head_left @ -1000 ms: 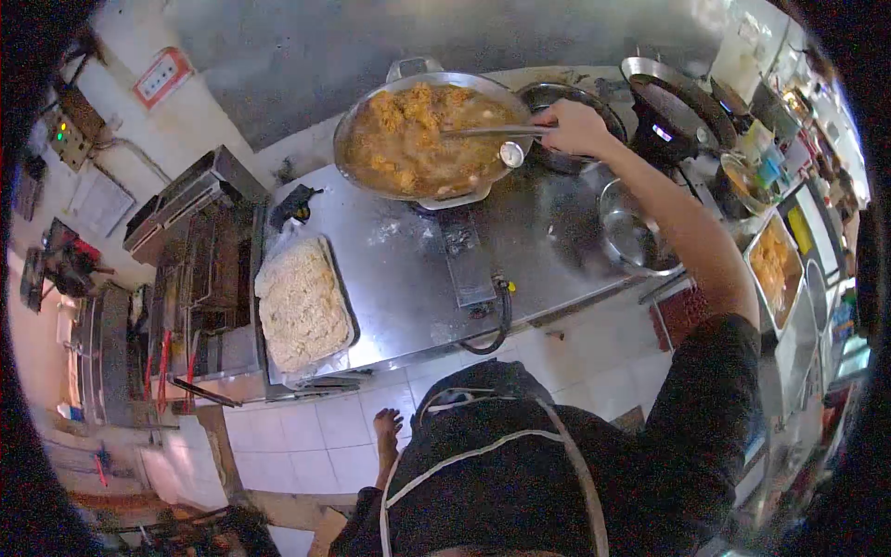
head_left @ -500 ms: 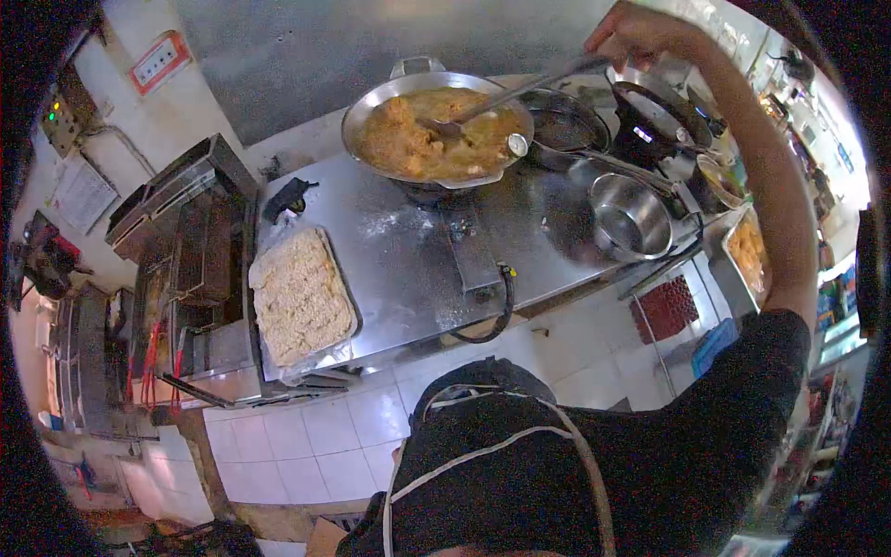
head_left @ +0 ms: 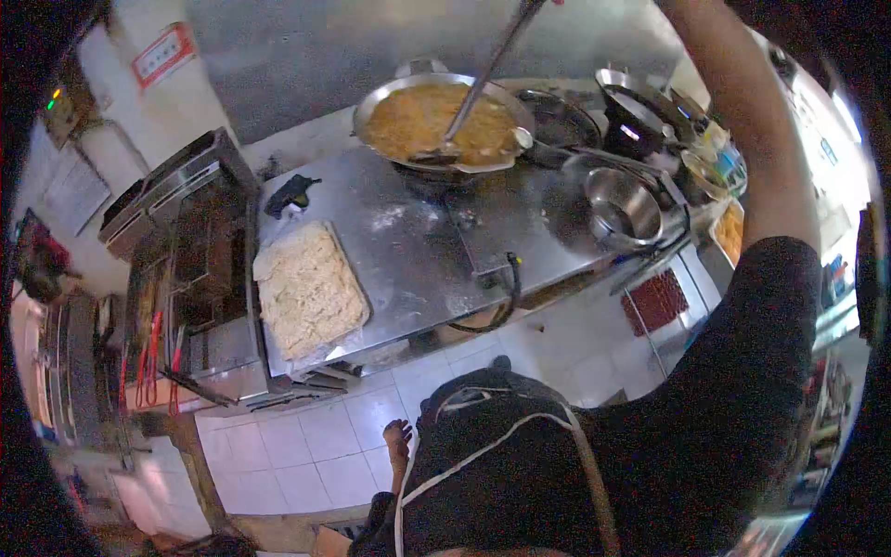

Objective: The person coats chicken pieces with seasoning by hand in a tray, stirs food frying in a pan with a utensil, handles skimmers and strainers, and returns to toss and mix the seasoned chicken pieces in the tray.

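Note:
My right arm reaches up and forward, and only a sliver of my right hand (head_left: 557,3) shows at the top edge, at the handle of a long-handled metal spatula (head_left: 478,84). The spatula slants down into a wide wok (head_left: 360,119), its head at the near rim. Orange-brown food (head_left: 441,107) bubbles in oil there. A round dial thermometer (head_left: 523,138) sits at the wok's right rim. Low by my side hangs my left hand (head_left: 397,433), holding nothing, its fingers loosely bent and apart.
A tray of pale, flour-coated food (head_left: 311,292) lies at the steel counter's left end, near a black cloth-like item (head_left: 291,195). Right of the wok stand a dark pan (head_left: 557,123) and a steel pot (head_left: 624,206). A fryer (head_left: 190,269) adjoins the counter's left side.
The spatula has swung steeper, its head moving to the wok's near rim. My right hand has risen mostly out of view. My left hand has come into view.

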Available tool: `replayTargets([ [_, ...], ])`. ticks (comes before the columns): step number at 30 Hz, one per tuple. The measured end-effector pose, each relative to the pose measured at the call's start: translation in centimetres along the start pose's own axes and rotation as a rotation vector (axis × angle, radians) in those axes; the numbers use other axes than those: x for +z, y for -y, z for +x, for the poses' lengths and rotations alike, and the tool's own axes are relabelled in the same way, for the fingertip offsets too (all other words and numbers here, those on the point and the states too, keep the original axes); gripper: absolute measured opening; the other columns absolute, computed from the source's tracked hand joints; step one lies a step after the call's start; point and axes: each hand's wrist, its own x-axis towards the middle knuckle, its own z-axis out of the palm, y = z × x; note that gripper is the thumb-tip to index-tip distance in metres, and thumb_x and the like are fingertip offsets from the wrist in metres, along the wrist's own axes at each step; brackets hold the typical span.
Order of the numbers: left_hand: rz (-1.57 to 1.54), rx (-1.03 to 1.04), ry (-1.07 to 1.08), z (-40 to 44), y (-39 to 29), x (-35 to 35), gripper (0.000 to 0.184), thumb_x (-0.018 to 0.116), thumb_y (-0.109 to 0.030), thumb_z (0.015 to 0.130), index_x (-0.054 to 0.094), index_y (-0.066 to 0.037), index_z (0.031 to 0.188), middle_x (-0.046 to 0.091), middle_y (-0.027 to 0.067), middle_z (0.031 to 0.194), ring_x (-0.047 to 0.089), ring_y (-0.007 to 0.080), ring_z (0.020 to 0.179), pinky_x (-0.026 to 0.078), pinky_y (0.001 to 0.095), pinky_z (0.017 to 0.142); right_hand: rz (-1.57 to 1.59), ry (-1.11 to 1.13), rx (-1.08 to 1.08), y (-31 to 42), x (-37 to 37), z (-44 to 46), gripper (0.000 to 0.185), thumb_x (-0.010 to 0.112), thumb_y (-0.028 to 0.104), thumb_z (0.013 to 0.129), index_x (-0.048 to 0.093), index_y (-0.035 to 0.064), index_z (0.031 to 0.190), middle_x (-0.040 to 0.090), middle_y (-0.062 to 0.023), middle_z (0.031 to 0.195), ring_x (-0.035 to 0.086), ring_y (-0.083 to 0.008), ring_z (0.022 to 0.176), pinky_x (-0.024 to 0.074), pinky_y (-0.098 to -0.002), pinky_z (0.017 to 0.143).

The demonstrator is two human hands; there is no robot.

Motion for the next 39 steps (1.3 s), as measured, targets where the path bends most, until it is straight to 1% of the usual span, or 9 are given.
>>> replayTargets([
  [2, -0.222, -0.105, -0.067, -0.4, 1.1, 0.7, 0.027, 0.048, -0.025, 0.084, 0.051, -0.007, 0.104, 0.062, 0.0108, 0.097, 0.062, 0.0234, 0.075, 0.047, 0.0339, 0.060, 0.007, 0.012, -0.045, 2.1, 1.3, 2.1, 0.030, 0.062, 0.022, 0.075, 0.064, 0.0115, 0.103, 0.063, -0.0090, 0.094, 0.058, -0.0201, 0.078, 0.0466, -0.0342, 0.064],
  [5, -0.294, -0.213, -0.143, -4.7, -0.6, 1.0, 0.025, 0.047, -0.024, 0.083, 0.054, -0.007, 0.100, 0.062, 0.0102, 0.097, 0.062, 0.0244, 0.075, 0.047, 0.0344, 0.058, 0.040, 0.020, -0.105, 4.9, 4.1, 5.1, 0.030, 0.062, 0.022, 0.075, 0.064, 0.0125, 0.103, 0.062, -0.0093, 0.097, 0.059, -0.0218, 0.081, 0.0477, -0.0355, 0.067],
  [13, -0.140, -0.229, 0.020, -3.4, -0.1, -1.8, 0.024, 0.050, -0.024, 0.083, 0.056, -0.006, 0.098, 0.061, 0.0080, 0.091, 0.059, 0.0216, 0.072, 0.046, 0.0324, 0.057, 0.122, -0.039, -0.231, 10.8, 17.5, 7.9, 0.031, 0.060, 0.022, 0.074, 0.063, 0.0144, 0.104, 0.062, -0.0115, 0.100, 0.061, -0.0281, 0.090, 0.0491, -0.0404, 0.075],
  [15, -0.079, -0.222, 0.057, -2.7, -1.0, -2.4, 0.024, 0.051, -0.024, 0.083, 0.056, -0.005, 0.097, 0.060, 0.0074, 0.090, 0.059, 0.0209, 0.071, 0.046, 0.0320, 0.057, -0.153, -0.221, -0.213, 9.6, 22.0, 7.7, 0.039, 0.059, 0.022, 0.073, 0.058, 0.0153, 0.112, 0.062, -0.0095, 0.100, 0.061, -0.0290, 0.087, 0.0492, -0.0401, 0.074],
  [17, -0.009, -0.209, 0.104, -1.5, -2.4, -2.3, 0.024, 0.051, -0.024, 0.083, 0.057, -0.005, 0.096, 0.060, 0.0069, 0.088, 0.058, 0.0202, 0.070, 0.046, 0.0315, 0.056, -0.108, -0.066, -0.050, 7.4, 23.0, 7.4, 0.046, 0.058, 0.021, 0.074, 0.052, 0.0154, 0.119, 0.062, -0.0065, 0.103, 0.060, -0.0270, 0.092, 0.0487, -0.0395, 0.075],
  [19, 0.066, -0.187, 0.161, 0.2, -4.8, -1.4, 0.024, 0.052, -0.024, 0.083, 0.057, -0.005, 0.096, 0.060, 0.0063, 0.087, 0.058, 0.0195, 0.069, 0.046, 0.0310, 0.056, 0.051, -0.288, -0.243, 3.5, 22.4, 5.0, 0.044, 0.059, 0.023, 0.073, 0.054, 0.0128, 0.116, 0.062, -0.0047, 0.103, 0.059, -0.0247, 0.095, 0.0484, -0.0403, 0.076],
  [20, 0.112, -0.173, 0.191, 1.1, -5.9, -0.9, 0.024, 0.052, -0.024, 0.083, 0.057, -0.005, 0.095, 0.060, 0.0061, 0.086, 0.057, 0.0191, 0.069, 0.046, 0.0307, 0.056, 0.106, -0.333, -0.258, 2.0, 22.6, 4.0, 0.043, 0.059, 0.023, 0.074, 0.054, 0.0127, 0.115, 0.062, -0.0047, 0.103, 0.059, -0.0244, 0.094, 0.0484, -0.0398, 0.075],
  [28, 0.480, -0.087, 0.378, 4.7, -14.3, 6.3, 0.024, 0.055, -0.024, 0.083, 0.059, -0.004, 0.093, 0.058, 0.0039, 0.081, 0.055, 0.0164, 0.065, 0.045, 0.0287, 0.055, 0.476, -0.369, -0.009, -9.6, 25.8, -5.0, 0.038, 0.059, 0.022, 0.075, 0.056, 0.0119, 0.111, 0.063, -0.0048, 0.098, 0.059, -0.0219, 0.087, 0.0485, -0.0357, 0.070],
  [39, 0.571, -0.002, 0.376, 2.5, -14.8, 19.5, 0.024, 0.059, -0.025, 0.082, 0.061, -0.002, 0.090, 0.056, 0.0009, 0.074, 0.052, 0.0125, 0.060, 0.043, 0.0260, 0.053, 0.812, -0.344, 0.040, -22.2, 30.2, -6.8, 0.030, 0.058, 0.020, 0.077, 0.059, 0.0107, 0.106, 0.063, -0.0049, 0.091, 0.058, -0.0185, 0.078, 0.0488, -0.0301, 0.062],
])
